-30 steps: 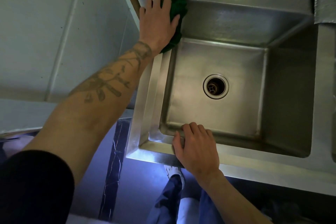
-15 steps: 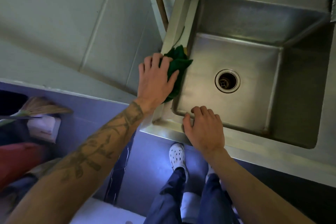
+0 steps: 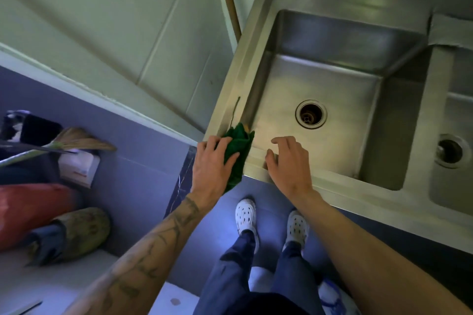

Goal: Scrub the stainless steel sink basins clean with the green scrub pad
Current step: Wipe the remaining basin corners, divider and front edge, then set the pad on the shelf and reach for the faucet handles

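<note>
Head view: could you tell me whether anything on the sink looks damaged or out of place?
One thing: a thin dark green strand trails from the crumpled green scrub pad along the stainless steel sink's left rim, so the pad looks frayed. The left hand grips the pad at the near-left corner.

The sink basin [image 3: 320, 79] is brushed stainless steel, smooth with a dull, streaky sheen. Its drain ring [image 3: 298, 120] is brighter, glossier metal. The green scrub pad [image 3: 236, 147] is soft, matt and fibrous like crumpled cloth, though blur hides its weave. The wall panels [image 3: 128, 20] are smooth, pale and matt. The white shoes [image 3: 245, 213] are perforated moulded plastic. The broom [image 3: 84, 139] has dry straw bristles.
</note>
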